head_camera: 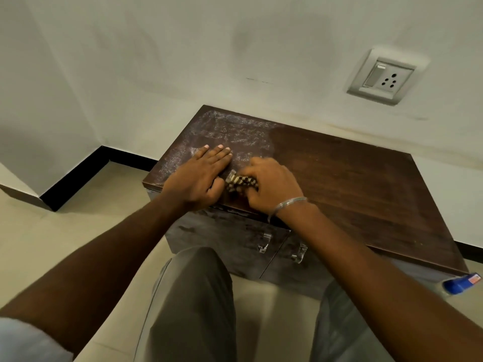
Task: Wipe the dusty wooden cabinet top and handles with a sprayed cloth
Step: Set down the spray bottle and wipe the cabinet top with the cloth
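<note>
Right hand (271, 184) is grasping checked cloth (241, 182) on cabinet top (352, 178); left hand (201, 176) is pressing flat, fingers (219, 154) released, on dusty left part.

Your cabinet top (339, 178) is dark brown wood-grain, filmed whitish-grey on its left part; your cloth (241, 182) is checked brown and cream; the blurred object (461, 283) at right looks blue.

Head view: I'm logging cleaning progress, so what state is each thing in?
cabinet top: left end dusty, right part looks clean.
cloth: bunched, on the top.
right hand: grips the cloth.
left hand: flat on the dusty part.
cabinet doors: shut, smeared.
handles: look dusty.
</note>
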